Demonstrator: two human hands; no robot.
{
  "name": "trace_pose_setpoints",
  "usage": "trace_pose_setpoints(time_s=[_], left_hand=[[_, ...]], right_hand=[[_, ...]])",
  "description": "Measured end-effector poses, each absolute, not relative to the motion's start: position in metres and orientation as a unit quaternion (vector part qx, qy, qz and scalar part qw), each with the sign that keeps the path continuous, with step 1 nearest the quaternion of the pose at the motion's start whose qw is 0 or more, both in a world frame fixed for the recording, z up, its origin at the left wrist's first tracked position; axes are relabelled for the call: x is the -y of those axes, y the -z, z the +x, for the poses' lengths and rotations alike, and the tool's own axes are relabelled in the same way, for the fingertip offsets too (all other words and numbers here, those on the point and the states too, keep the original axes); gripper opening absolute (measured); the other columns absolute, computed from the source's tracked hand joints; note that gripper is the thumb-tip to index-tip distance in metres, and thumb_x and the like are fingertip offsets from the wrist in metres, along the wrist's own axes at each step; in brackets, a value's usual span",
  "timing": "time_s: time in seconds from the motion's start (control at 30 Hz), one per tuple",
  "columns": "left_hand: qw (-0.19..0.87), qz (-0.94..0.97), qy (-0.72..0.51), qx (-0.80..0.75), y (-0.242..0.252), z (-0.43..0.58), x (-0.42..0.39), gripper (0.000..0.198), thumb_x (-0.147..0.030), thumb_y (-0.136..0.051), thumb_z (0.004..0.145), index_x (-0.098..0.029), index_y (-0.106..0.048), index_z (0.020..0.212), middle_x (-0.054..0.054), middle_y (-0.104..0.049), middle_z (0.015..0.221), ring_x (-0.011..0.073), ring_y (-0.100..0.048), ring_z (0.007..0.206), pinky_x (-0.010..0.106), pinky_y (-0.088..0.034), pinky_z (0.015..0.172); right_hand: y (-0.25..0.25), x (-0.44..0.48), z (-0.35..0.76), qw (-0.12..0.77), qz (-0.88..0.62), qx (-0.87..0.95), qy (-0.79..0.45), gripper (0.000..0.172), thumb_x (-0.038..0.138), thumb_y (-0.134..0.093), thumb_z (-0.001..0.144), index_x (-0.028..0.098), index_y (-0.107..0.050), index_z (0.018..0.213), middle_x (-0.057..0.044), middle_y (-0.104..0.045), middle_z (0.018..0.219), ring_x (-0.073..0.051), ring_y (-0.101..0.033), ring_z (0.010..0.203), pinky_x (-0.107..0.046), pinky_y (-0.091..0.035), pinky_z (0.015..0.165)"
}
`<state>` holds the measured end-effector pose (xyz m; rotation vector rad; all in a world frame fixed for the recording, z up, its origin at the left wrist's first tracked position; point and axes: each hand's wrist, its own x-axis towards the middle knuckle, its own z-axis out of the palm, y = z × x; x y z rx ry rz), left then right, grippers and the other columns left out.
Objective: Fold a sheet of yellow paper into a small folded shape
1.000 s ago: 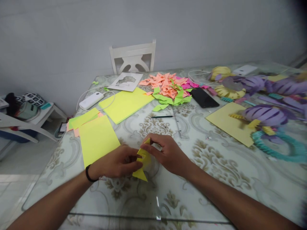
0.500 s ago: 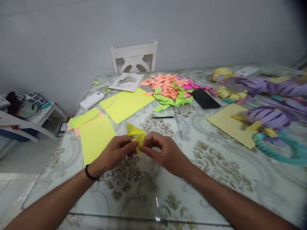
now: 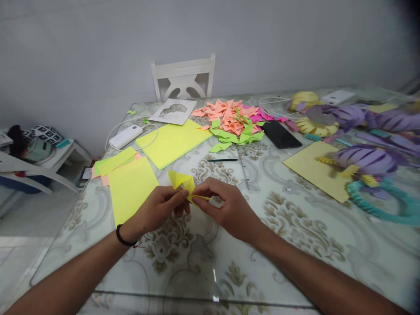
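A small piece of folded yellow paper (image 3: 182, 180) is held above the table between both hands. My left hand (image 3: 166, 203) pinches its lower left part between thumb and fingers. With thumb and forefinger, my right hand (image 3: 223, 205) grips a narrow pointed end sticking out to the right. Part of the paper is hidden behind the fingers. Flat yellow sheets (image 3: 133, 186) lie beside my left hand, and a larger yellow stack (image 3: 173, 144) lies beyond. Behind that, folded paper pieces (image 3: 229, 118) in salmon, green and pink form a pile.
A dark pen (image 3: 223, 160) and a clear ruler (image 3: 244, 170) lie past my hands. A black phone (image 3: 282, 134) sits right of the pile, a white power bank (image 3: 126, 136) left. Purple paper crafts (image 3: 365, 159) and a teal ring (image 3: 383, 205) crowd the right side.
The folded yellow paper has tilted to the left, and a pointed end now sticks out to the right between my right fingers. Both hands stay nearly in place.
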<state>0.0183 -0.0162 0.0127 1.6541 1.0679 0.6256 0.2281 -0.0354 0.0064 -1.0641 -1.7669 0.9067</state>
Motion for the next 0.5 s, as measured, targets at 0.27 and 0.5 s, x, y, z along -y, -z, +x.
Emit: trace_pose_setpoints(time_s=[0.27,0.5], left_hand=[[0.204,0.793,-0.383,-0.427,-0.017,0.022,0.028,0.029,-0.028,-0.066,0.094,-0.017,-0.056,0.07,-0.004,-0.054,0.061,0.0095,-0.047,0.055,0.022,-0.038,0.053],[0.004,0.851,-0.388,-0.353,-0.011,0.021,0.023,0.018,-0.011,-0.071,0.088,-0.021,-0.065,0.101,0.01,-0.067,0.115,0.0263,-0.056,0.109,0.043,-0.049,0.093]], right_hand=[[-0.004,0.028,0.23,0.415,-0.464,0.652,-0.433,0.01,0.03,-0.065,0.094,0.021,-0.071,0.093,-0.003,-0.073,0.089,-0.016,-0.068,0.076,-0.029,-0.052,0.069],[-0.003,0.029,0.231,0.424,-0.452,0.616,-0.486,0.012,0.031,-0.066,0.091,0.021,-0.069,0.096,-0.001,-0.067,0.079,-0.013,-0.058,0.065,-0.027,-0.047,0.061]])
